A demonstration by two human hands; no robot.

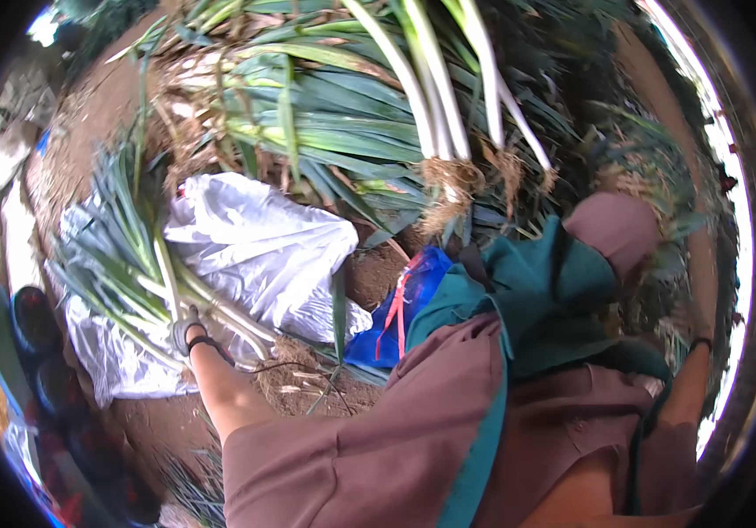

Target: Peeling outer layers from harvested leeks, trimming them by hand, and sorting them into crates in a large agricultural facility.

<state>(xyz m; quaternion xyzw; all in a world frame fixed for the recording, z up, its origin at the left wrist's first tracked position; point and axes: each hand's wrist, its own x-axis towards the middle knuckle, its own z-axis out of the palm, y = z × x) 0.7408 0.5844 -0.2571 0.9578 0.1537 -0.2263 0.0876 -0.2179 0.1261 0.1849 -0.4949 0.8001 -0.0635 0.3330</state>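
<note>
My left hand (188, 331), in what looks like a thin grey glove with a dark band at the wrist, is closed around white stalks of a leek bunch (117, 254) on the left. Beneath that bunch lies a crumpled translucent plastic sheet or bag (262, 237). My right arm reaches out at the far right; the hand (701, 320) is blurred near the rim, so its hold is unclear. A large heap of leeks (345, 125) spreads ahead, with several white stalks (441, 86) lying across it, their roots towards me.
A blue plastic bag (379, 330) with red ties lies by my teal apron (536, 284). My mauve-covered knee (615, 231) stands at the right. Loose roots (292, 360) lie on bare soil (147, 429). Dark rounded objects with red marks (64, 389) fill the lower left.
</note>
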